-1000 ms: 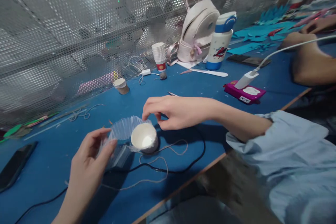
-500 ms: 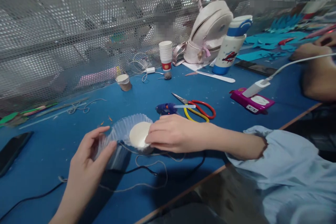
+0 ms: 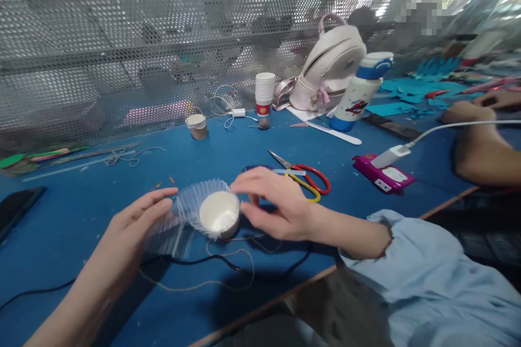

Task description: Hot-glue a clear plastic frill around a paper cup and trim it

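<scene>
A small white paper cup (image 3: 220, 213) sits on the blue table (image 3: 228, 152) with a pleated clear plastic strip (image 3: 191, 200) curled round its left side. My left hand (image 3: 136, 223) holds the strip's loose end, thumb against fingers. My right hand (image 3: 277, 203) is at the cup's right side, fingers curled toward its rim; whether they pinch the strip is unclear. A thin string (image 3: 228, 260) and a black cable (image 3: 260, 274) lie below the cup.
Scissors (image 3: 303, 173) and a glue gun lie behind my right hand. Further back stand a paper cup stack (image 3: 264, 92), a small cup (image 3: 198, 126), a backpack (image 3: 329, 68) and a bottle (image 3: 360, 89). A pink power bank (image 3: 382, 176) and another person's arm (image 3: 484, 146) are right.
My right hand drew back from over the cup to its right side, uncovering the cup's mouth. The view has tilted and shifted a little.
</scene>
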Demonstrator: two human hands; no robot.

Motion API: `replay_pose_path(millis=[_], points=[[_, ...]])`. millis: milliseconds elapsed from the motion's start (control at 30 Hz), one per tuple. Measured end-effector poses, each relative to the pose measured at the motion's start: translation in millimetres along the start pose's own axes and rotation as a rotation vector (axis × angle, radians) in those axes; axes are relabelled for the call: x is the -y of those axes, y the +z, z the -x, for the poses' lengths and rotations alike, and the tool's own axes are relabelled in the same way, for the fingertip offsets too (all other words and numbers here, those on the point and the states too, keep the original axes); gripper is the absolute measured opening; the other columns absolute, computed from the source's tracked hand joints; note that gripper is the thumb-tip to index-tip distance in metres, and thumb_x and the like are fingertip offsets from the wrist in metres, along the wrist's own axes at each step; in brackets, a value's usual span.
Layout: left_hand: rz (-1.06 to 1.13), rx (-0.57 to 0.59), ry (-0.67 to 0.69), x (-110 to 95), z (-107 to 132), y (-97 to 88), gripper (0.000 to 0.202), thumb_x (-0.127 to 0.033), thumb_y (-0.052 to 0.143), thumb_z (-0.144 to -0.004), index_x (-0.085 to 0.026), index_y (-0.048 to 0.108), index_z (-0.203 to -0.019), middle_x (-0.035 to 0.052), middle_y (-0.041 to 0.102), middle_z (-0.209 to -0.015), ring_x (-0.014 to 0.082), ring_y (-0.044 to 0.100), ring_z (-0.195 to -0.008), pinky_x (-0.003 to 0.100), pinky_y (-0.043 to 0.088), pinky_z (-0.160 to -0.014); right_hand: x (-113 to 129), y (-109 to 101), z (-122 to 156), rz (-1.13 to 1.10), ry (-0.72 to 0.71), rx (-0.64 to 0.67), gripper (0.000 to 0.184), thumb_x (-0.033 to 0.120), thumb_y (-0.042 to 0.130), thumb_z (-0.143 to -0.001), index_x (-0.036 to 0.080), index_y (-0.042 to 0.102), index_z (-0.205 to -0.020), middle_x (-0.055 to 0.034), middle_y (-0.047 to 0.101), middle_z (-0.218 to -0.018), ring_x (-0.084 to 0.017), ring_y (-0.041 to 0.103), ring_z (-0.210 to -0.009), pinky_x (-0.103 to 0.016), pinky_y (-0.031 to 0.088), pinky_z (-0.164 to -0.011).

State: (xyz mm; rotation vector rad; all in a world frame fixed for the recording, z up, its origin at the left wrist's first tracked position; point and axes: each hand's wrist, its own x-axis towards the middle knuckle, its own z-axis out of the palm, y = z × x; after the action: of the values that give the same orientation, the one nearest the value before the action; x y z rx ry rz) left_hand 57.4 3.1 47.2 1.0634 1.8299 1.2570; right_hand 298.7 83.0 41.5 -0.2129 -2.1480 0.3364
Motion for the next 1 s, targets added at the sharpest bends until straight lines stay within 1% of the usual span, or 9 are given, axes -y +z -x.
replay_pose_path(millis=[100,200,267,367,500,633,800,900,1000], points=[[0.033,0.07,-0.068,-5.4,-5.6,1.3,0.047,-0.055,0.079,-0.058,-0.02,0.075,-0.089,0.0088,0.07,-0.114,0.0269,0.056,-0.115,0.028,0.05,-0.081,-6.8,-2.1,-16.9,-0.033,0.268,-0.008,0.016,0.025,0.053,-0.092,0.014,0.06,-0.101,-0.0078,0.067,-0.099,-0.011,0.058,-0.075,-0.026,0.048,-0.072],[0.017,0.17,-0.103,-7.4,-13.6,0.7,0.044,-0.055,0.079,-0.058,-0.018,0.075,-0.083,0.0102,0.071,-0.108,0.0282,0.057,-0.11,0.031,0.052,-0.079,-12.7,-2.5,-40.6,-0.05,0.491,0.192,0.02,0.031,0.055,-0.091,0.014,0.062,-0.1,-0.0067,0.067,-0.101,-0.013,0.06,-0.083,-0.026,0.046,-0.076],[-0.014,0.229,-0.106,-8.1,-18.1,0.7,0.04,-0.052,0.079,-0.057,-0.018,0.075,-0.078,0.0091,0.071,-0.098,0.0263,0.059,-0.099,0.03,0.052,-0.074,-14.4,-2.8,-55.3,-0.055,0.56,0.371,0.028,0.038,0.053,-0.092,0.014,0.064,-0.1,-0.0063,0.069,-0.098,-0.014,0.061,-0.084,-0.027,0.044,-0.075],[-0.064,0.288,-0.089,-9.3,-21.3,2.6,0.031,-0.045,0.081,-0.053,-0.018,0.072,-0.066,0.0057,0.066,-0.077,0.0204,0.058,-0.076,0.027,0.048,-0.062,-13.5,-3.0,-68.0,-0.028,0.591,0.539,0.041,0.051,0.047,-0.094,0.015,0.066,-0.099,-0.0058,0.07,-0.094,-0.016,0.061,-0.08,-0.027,0.041,-0.071],[-0.081,0.308,0.007,-9.4,-20.5,7.0,0.024,-0.035,0.078,-0.055,-0.018,0.06,-0.053,-0.0016,0.051,-0.055,0.0124,0.045,-0.056,0.023,0.035,-0.052,-9.7,-2.9,-66.4,-0.008,0.612,0.575,0.046,0.052,0.043,-0.095,0.014,0.067,-0.1,-0.0073,0.071,-0.092,-0.017,0.061,-0.08,-0.027,0.04,-0.07],[-0.046,0.282,0.018,-6.1,-17.8,11.8,0.027,-0.032,0.076,-0.056,-0.018,0.053,-0.053,-0.004,0.047,-0.054,0.0099,0.039,-0.054,0.021,0.029,-0.05,-8.9,-3.8,-60.0,-0.011,0.654,0.612,0.045,0.05,0.044,-0.094,0.013,0.067,-0.104,-0.0094,0.072,-0.096,-0.019,0.063,-0.084,-0.029,0.042,-0.072],[0.013,0.176,0.061,-2.4,-8.1,20.0,0.031,-0.034,0.076,-0.059,-0.019,0.049,-0.053,-0.0047,0.042,-0.055,0.0093,0.036,-0.054,0.02,0.026,-0.049,-13.2,0.5,-55.6,-0.027,0.666,0.645,0.041,0.032,0.054,-0.082,0.011,0.062,-0.117,-0.0121,0.069,-0.11,-0.021,0.062,-0.095,-0.03,0.044,-0.082],[0.024,0.095,0.089,-2.2,-1.0,24.1,0.032,-0.039,0.075,-0.061,-0.019,0.05,-0.054,-0.0044,0.042,-0.055,0.0097,0.036,-0.053,0.02,0.026,-0.047,-14.3,3.6,-54.0,0.0,0.619,0.695,0.045,0.028,0.055,-0.078,0.012,0.059,-0.119,-0.0107,0.068,-0.105,-0.02,0.06,-0.088,-0.03,0.044,-0.075],[0.048,0.065,0.092,-1.8,1.8,25.7,0.031,-0.039,0.074,-0.061,-0.019,0.051,-0.055,-0.0045,0.044,-0.055,0.0095,0.039,-0.052,0.02,0.028,-0.047,-14.2,4.6,-54.5,0.0,0.58,0.737,0.044,0.019,0.056,-0.075,0.012,0.057,-0.118,-0.0097,0.067,-0.103,-0.018,0.059,-0.082,-0.028,0.042,-0.068]])
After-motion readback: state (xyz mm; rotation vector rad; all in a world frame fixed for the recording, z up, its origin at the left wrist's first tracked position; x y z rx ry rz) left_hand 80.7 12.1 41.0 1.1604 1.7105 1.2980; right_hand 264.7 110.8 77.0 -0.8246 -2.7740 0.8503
